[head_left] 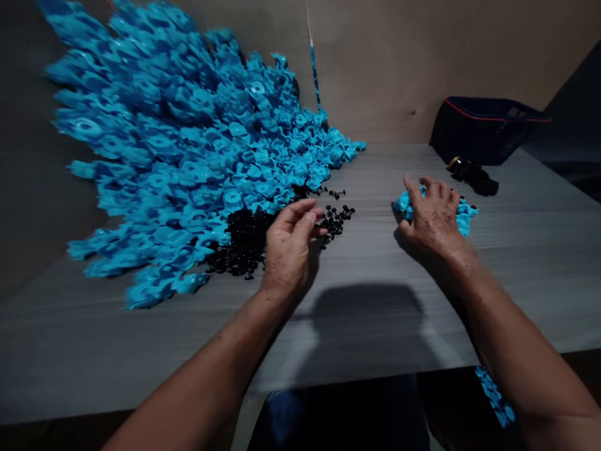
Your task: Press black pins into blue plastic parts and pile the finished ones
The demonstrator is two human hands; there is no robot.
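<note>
My left hand (290, 247) is beside a heap of small black pin-like pieces with round ends (248, 241). Its thumb and fingertips are pressed together, and whatever they hold is too small to make out. More black pieces (335, 219) lie scattered just past the fingertips. Over on the right, my right hand (434, 216) rests palm down with fingers spread on a small cluster of blue plastic pieces (464, 219). The hand hides most of that cluster.
A tall pile of glossy blue plastic pieces (188, 138) fills the left of the grey table (366, 263). At the back right stand a dark blue container with a red rim (483, 134) and a black object (474, 175). More blue pieces (495, 398) show below the table's front edge.
</note>
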